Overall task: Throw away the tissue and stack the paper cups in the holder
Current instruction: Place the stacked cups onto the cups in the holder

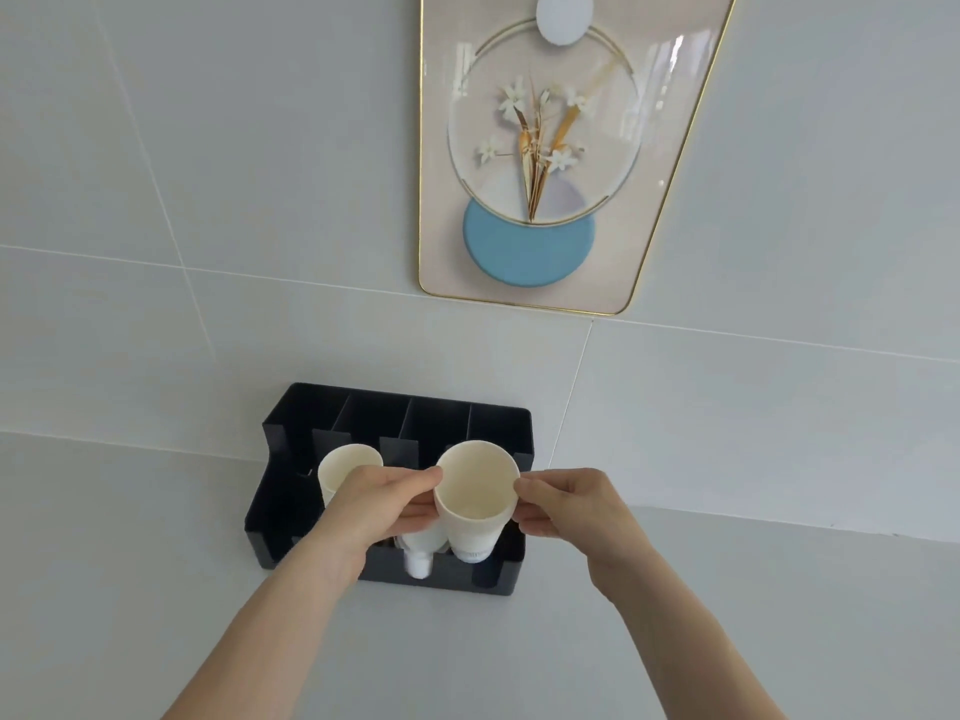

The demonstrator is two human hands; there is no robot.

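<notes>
Grey tiled wall (260, 174) fills most of the view, with a pale surface (156, 589) below it. Above the holder hangs a gold-framed flower picture (545, 148). The black holder (291, 517) stands on the surface against the wall, divided into compartments. Over its front right part both hands pinch one paper cup (477, 491), mouth up: the left hand (379, 506) closes on its left side, the right hand (566, 504) on its right rim. A second cup (340, 472) stands in the holder's left part, behind the left hand. A small white tube (418, 561) sits in the front middle compartment.
</notes>
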